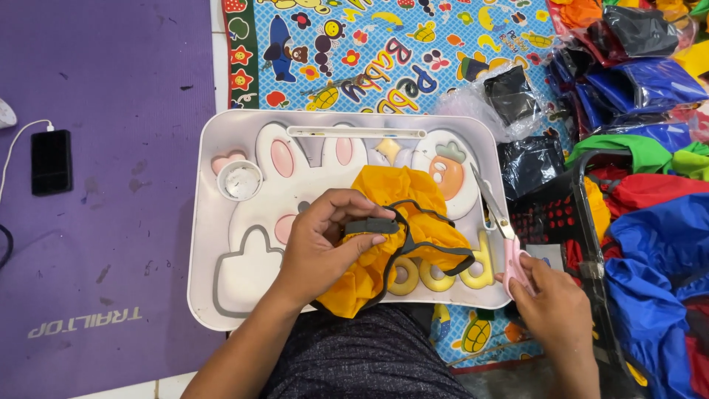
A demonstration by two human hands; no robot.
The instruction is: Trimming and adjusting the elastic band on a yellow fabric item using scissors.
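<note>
A crumpled yellow fabric piece (pixel 391 193) with a dark grey strap (pixel 428 247) lies on a white lap table (pixel 207 222) printed with a rabbit and a carrot. My left hand (pixel 325 240) pinches the grey strap where it meets the yellow fabric. At the table's right edge, my right hand (pixel 546 299) grips the pink handles of a pair of scissors (pixel 493 207). Their blades point up and away from me, apart from the fabric.
A round cup hollow (pixel 239 180) sits in the table's left part. A black basket (pixel 554 222) and piles of coloured fabric pieces in plastic (pixel 650 96) lie to the right. A black phone (pixel 52 161) on a cable rests on the purple mat (pixel 111 258).
</note>
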